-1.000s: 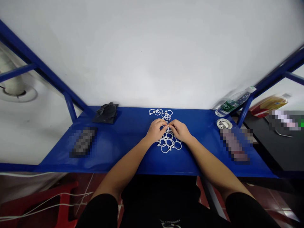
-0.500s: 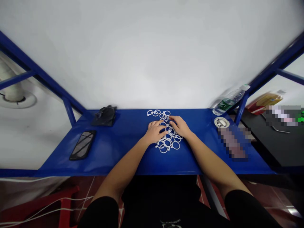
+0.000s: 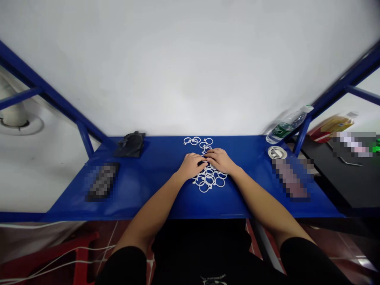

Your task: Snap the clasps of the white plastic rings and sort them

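Note:
Several white curtain rings (image 3: 204, 187), each with a small eyelet, lie in a loose heap on the blue table (image 3: 142, 198). My left hand (image 3: 190, 165) rests over the heap's left side, its fingers stretched toward the right and its thumb apart. From the other side my right hand (image 3: 220, 160) reaches over the rings with its fingers extended leftward. The fingertips of both hands come close together above the heap and cover some rings. Beyond them, a few more rings (image 3: 195, 141) lie near the wall.
At the left lie a crumpled black plastic bag (image 3: 130, 144) and a blurred-out dark object (image 3: 102, 181). A water bottle (image 3: 286, 126) leans at the back right, beside a coiled white cable (image 3: 277, 152) and a pixelated item (image 3: 291, 179). Blue frame bars (image 3: 84, 136) flank the table.
My right hand has moved left, and its fingertips are now close to those of my left hand. The left hand has shifted only slightly; some rings between them have moved.

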Motion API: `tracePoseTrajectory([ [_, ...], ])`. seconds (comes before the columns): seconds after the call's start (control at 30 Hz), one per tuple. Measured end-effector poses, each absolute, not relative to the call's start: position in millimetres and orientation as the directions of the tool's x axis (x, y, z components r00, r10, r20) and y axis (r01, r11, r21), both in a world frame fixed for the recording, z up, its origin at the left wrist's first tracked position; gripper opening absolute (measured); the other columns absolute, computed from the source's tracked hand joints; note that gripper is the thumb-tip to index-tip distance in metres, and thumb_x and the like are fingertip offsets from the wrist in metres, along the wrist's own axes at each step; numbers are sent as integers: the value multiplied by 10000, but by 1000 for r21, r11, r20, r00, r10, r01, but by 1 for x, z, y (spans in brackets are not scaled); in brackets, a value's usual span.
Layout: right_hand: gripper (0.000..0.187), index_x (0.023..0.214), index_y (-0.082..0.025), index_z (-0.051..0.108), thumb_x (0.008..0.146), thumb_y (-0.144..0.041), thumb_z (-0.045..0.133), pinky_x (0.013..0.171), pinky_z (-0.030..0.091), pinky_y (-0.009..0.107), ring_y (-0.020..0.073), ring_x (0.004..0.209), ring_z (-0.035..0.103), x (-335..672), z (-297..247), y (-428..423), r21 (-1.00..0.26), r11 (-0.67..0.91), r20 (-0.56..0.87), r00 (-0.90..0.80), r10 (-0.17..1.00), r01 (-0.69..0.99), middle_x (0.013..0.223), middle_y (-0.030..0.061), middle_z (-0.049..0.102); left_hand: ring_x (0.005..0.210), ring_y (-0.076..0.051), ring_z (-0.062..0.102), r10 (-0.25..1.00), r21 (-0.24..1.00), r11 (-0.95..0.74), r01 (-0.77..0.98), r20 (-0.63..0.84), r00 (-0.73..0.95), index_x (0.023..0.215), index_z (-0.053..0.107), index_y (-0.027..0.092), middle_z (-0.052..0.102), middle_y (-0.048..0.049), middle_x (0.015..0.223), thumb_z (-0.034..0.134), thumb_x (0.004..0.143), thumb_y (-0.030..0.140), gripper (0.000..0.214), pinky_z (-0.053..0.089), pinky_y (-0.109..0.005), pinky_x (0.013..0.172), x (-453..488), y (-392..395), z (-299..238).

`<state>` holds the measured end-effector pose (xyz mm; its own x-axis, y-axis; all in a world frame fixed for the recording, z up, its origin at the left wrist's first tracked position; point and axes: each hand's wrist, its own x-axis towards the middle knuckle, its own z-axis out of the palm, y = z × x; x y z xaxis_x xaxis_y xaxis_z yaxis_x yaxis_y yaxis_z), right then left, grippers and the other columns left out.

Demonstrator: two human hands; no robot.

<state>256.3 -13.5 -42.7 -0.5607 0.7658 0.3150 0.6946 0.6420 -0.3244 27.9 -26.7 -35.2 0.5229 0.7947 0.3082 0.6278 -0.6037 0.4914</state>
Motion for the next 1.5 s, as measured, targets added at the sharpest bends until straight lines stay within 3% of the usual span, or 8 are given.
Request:
tracePoseTrajectory([
  [0.23, 363, 1283, -170, 714, 1054, -362, 507, 1030, 466, 422, 289, 1131, 641, 260, -43, -10, -339, 517, 301, -430, 851, 786, 1195, 137, 736, 885, -196, 723, 818, 612, -569, 550, 348, 458, 1062, 782, 235, 801, -17, 930, 687, 962, 290, 149, 514, -355, 903, 25, -25, -34],
  [0.43, 328, 1215, -194, 741, 1008, -404, 599, 979, 450, 392, 294, 1068, 629, 262, -40, -10, -265, 280, 252, -214, 944, 923, 1149, 130, 738, 792, -167, 707, 835, 655, -521, 548, 260, 484, 928, 788, 230, 783, -10, 861, 575, 1024, 346, 261, 508, -292, 755, 21, -28, -29],
  [0.53, 299, 1136, -212, 771, 965, -429, 655, 908, 449, 381, 299, 1024, 622, 264, -37, -10, -229, 197, 233, -143, 962, 953, 1113, 125, 743, 823, -173, 717, 833, 656, -521, 546, 249, 495, 960, 794, 239, 793, -13, 906, 590, 1013, 353, 239, 521, -292, 772, 21, -28, -29],
  [0.67, 238, 942, -223, 790, 979, -387, 621, 861, 446, 357, 258, 920, 630, 266, -39, -9, -287, 152, 235, -84, 968, 946, 982, 95, 759, 919, -185, 728, 819, 642, -542, 542, 261, 510, 1005, 796, 252, 801, -19, 1000, 582, 1018, 337, 230, 542, -310, 855, 21, -28, -31],
  [0.93, 220, 957, -230, 762, 1003, -364, 593, 913, 518, 388, 245, 962, 689, 263, -50, -4, -529, 396, 409, -184, 894, 750, 1002, 72, 784, 984, -201, 726, 819, 609, -560, 562, 303, 488, 1070, 776, 253, 795, -22, 1046, 603, 1012, 321, 195, 560, -355, 918, 21, -25, -36],
  [1.1, 235, 1060, -248, 747, 1044, -388, 558, 988, 530, 430, 248, 1068, 695, 250, -39, -20, -536, 587, 566, -257, 783, 607, 1093, 74, 783, 924, -194, 714, 799, 591, -600, 539, 469, 376, 1139, 741, 220, 774, -39, 971, 695, 955, 272, 197, 573, -370, 903, 22, -25, -39],
  [1.27, 305, 1064, -248, 756, 1070, -403, 493, 929, 539, 424, 244, 979, 691, 234, -24, -41, -530, 598, 523, -323, 789, 602, 1033, 80, 782, 896, -185, 710, 697, 530, -709, 466, 628, 346, 1064, 751, 218, 780, -46, 963, 699, 960, 291, 136, 572, -366, 875, 23, -27, -36],
  [1.5, 344, 1119, -253, 761, 1067, -419, 464, 970, 544, 435, 252, 1034, 707, 229, -18, -50, -566, 583, 466, -356, 810, 583, 1091, 88, 780, 902, -199, 722, 718, 528, -685, 501, 607, 342, 959, 761, 237, 787, -54, 944, 609, 989, 298, 166, 571, -401, 888, 25, -31, -29],
])
